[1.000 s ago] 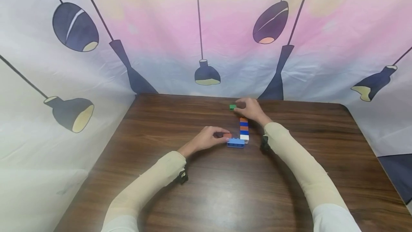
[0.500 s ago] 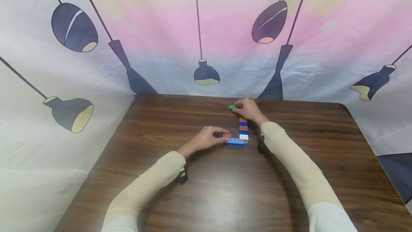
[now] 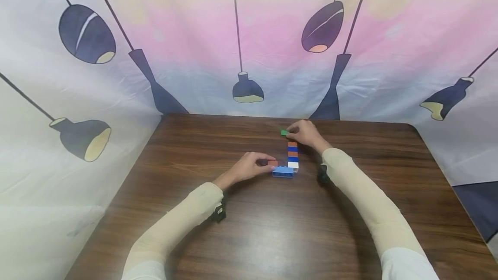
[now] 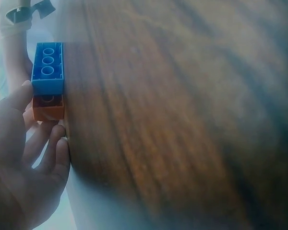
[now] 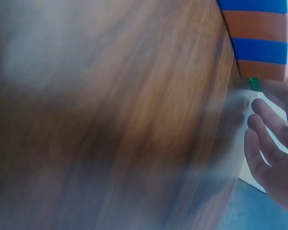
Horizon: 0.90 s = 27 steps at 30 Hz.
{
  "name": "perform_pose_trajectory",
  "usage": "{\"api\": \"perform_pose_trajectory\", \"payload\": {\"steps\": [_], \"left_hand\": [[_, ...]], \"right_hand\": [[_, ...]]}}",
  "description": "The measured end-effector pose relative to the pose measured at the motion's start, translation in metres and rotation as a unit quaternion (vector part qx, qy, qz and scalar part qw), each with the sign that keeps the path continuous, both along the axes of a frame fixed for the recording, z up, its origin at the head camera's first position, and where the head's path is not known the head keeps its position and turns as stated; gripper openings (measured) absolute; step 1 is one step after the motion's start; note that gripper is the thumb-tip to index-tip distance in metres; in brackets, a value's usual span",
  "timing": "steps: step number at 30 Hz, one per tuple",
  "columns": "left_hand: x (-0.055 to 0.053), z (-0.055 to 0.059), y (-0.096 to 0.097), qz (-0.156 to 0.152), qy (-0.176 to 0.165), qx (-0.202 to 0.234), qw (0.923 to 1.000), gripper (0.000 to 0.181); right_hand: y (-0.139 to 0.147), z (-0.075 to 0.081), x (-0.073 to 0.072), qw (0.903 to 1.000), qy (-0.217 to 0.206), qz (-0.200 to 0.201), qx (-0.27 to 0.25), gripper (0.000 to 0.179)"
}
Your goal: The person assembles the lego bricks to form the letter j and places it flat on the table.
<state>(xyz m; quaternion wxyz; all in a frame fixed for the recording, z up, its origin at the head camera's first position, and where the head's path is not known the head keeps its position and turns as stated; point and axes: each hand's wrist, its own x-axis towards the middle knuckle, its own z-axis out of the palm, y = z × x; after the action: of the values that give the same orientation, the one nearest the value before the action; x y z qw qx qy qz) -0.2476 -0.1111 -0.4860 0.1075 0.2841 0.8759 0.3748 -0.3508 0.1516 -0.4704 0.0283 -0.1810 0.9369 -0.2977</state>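
Observation:
My left hand [image 3: 247, 167] pinches an orange-red brick [image 3: 273, 163] between thumb and fingers. Joined to it or pressed against it is a longer light blue brick [image 3: 282, 172]; its hollow underside with round tubes shows in the left wrist view. From the white brick [image 3: 293, 166] at its right end, a row of alternating blue and orange bricks [image 3: 292, 154] runs toward the back of the table. Just beyond the row's far end, my right hand [image 3: 306, 134] holds a small green brick [image 3: 284, 132] by the fingertips. In the right wrist view the green brick [image 5: 255, 85] is mostly hidden.
The wood-grain table [image 3: 241, 228] reaches a fabric backdrop [image 3: 210, 85] printed with lamps, close behind the right hand. Dark wrist devices sit under both sleeves, the left one [image 3: 219, 213] low near the tabletop.
My right hand has drawn the green brick slightly to the right and nearer, toward the row's far end. The left hand stays on the orange-red brick; the view has shifted a little.

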Motion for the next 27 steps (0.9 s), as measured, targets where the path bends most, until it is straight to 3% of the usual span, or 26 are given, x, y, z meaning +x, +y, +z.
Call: {"api": "perform_pose_trajectory", "payload": {"steps": [27], "left_hand": [[0.001,0.004,0.002,0.008,-0.008,-0.012,0.9999,0.038]], "right_hand": [[0.025,-0.004,0.019,0.9996,0.017,0.021,0.010,0.027]]}}
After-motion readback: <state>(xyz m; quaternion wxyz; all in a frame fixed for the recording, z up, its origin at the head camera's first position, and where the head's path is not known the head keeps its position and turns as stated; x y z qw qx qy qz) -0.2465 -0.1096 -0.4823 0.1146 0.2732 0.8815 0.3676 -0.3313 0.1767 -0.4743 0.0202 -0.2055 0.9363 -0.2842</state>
